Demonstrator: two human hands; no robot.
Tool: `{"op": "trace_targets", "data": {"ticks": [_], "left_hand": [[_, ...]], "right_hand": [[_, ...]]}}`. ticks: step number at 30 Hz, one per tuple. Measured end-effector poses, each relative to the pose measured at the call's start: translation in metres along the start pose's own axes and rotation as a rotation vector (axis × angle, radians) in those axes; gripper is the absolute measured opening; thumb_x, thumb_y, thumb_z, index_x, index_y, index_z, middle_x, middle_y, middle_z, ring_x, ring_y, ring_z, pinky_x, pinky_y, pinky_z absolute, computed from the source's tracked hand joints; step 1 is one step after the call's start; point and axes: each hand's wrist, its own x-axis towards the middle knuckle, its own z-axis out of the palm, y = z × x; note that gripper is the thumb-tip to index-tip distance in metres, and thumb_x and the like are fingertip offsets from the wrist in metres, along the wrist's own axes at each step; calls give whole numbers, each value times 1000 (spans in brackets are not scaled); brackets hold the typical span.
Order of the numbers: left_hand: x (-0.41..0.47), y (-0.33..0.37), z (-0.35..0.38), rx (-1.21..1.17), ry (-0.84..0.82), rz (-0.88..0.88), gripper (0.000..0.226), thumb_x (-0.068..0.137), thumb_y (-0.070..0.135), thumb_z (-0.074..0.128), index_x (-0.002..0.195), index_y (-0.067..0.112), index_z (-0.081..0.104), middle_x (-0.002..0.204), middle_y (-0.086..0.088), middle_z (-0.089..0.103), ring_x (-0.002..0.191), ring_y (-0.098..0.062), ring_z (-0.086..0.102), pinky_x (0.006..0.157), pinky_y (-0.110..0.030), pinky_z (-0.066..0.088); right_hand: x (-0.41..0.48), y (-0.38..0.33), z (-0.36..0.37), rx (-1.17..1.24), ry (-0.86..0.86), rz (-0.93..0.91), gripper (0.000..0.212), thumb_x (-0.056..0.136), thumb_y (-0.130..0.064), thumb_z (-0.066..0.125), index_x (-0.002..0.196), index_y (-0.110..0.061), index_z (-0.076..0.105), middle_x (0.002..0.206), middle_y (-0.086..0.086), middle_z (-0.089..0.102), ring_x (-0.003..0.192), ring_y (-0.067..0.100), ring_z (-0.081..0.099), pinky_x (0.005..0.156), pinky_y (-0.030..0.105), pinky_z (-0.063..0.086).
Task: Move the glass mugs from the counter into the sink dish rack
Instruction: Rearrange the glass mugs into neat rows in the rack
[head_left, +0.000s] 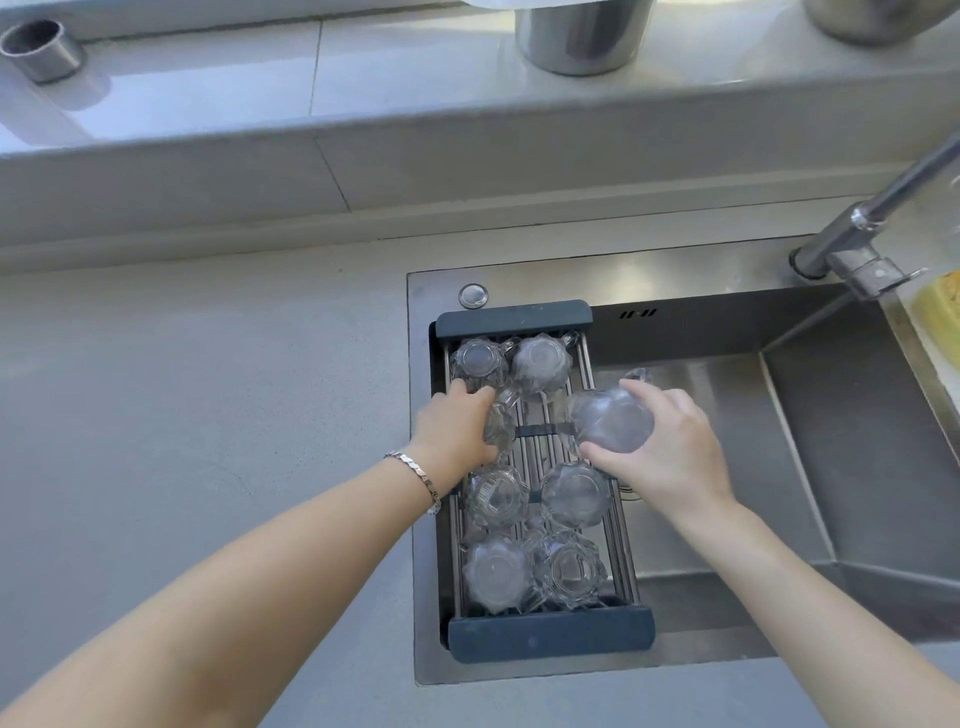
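Note:
A dark-framed dish rack (550, 635) spans the left side of the steel sink (810, 457). Several faceted glass mugs stand upside down on its rods: two at the far end (540, 364), two in the near middle (574, 493) and two at the near end (496, 574). My left hand (454, 434) is closed around a glass mug (500, 423) over the rack's left side. My right hand (667, 452) grips another glass mug (610, 418), upside down, above the rack's right edge.
Grey counter (208, 405) stretches left of the sink. A chrome faucet (862, 234) reaches in from the right, with a yellow sponge (937, 306) beside it. Metal pots (582, 34) and a small steel cup (41, 49) stand on the back ledge.

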Motion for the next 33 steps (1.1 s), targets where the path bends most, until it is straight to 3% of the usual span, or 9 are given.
{"op": "trace_targets", "data": {"ticks": [7, 10, 14, 17, 19, 22, 27, 30, 33], "left_hand": [[5, 11, -1, -25, -25, -90, 60, 79, 33, 70, 128, 16, 41, 128, -15, 42, 110, -34, 50, 87, -41, 48], [5, 7, 0, -43, -10, -77, 59, 79, 34, 70, 127, 16, 42, 126, -15, 43, 108, -33, 51, 83, -40, 49], [4, -1, 9, -59, 28, -42, 61, 78, 39, 69, 129, 18, 41, 125, -13, 44, 109, -31, 50, 83, -40, 50], [1, -5, 15, -89, 57, -20, 67, 81, 40, 66, 137, 21, 34, 127, -12, 44, 112, -30, 46, 86, -40, 48], [-3, -7, 18, -104, 83, 6, 69, 83, 40, 64, 140, 22, 29, 129, -11, 44, 114, -29, 46, 88, -39, 46], [-8, -13, 18, -142, 109, 40, 71, 82, 38, 64, 142, 24, 27, 132, -7, 44, 117, -26, 46, 90, -37, 45], [-12, -13, 18, -97, 138, 22, 70, 85, 39, 62, 143, 23, 27, 139, -5, 44, 123, -25, 41, 101, -37, 38], [-21, -5, 21, -121, 183, 6, 65, 89, 25, 58, 144, 19, 24, 150, -8, 30, 135, -28, 29, 111, -40, 29], [-38, -5, 26, -33, 270, 343, 71, 68, -10, 66, 133, 11, 47, 140, -14, 49, 127, -32, 48, 102, -47, 42]], "right_hand": [[26, -15, 42, -132, -161, 37, 71, 67, -41, 74, 130, -25, 44, 122, 10, 49, 118, 28, 43, 93, 36, 42], [36, -18, 65, -209, -230, 41, 72, 69, -43, 74, 131, -23, 42, 125, 10, 48, 119, 30, 43, 92, 38, 43], [30, -11, 78, -28, -166, 49, 77, 72, -35, 75, 136, -19, 35, 131, 11, 44, 122, 29, 43, 96, 39, 41], [18, -1, 78, 192, -143, 104, 82, 74, -23, 76, 140, -17, 28, 139, 11, 34, 123, 25, 45, 100, 31, 37], [14, 3, 80, 207, -137, 88, 72, 79, -14, 70, 140, -15, 31, 140, 11, 36, 126, 24, 43, 102, 26, 33], [17, 3, 83, 202, -82, 91, 63, 81, -7, 66, 137, -13, 38, 137, 11, 43, 125, 25, 45, 104, 31, 35], [23, 5, 72, 152, -170, 111, 71, 78, -18, 72, 138, -13, 35, 139, 11, 48, 125, 28, 48, 104, 38, 39], [13, 10, 52, 102, -177, 7, 63, 82, -13, 64, 138, -14, 35, 142, 7, 44, 130, 22, 42, 106, 30, 32], [-3, 19, 31, -38, -319, -232, 60, 79, 2, 54, 134, -20, 41, 145, 2, 39, 134, 17, 32, 108, 22, 22]]}}
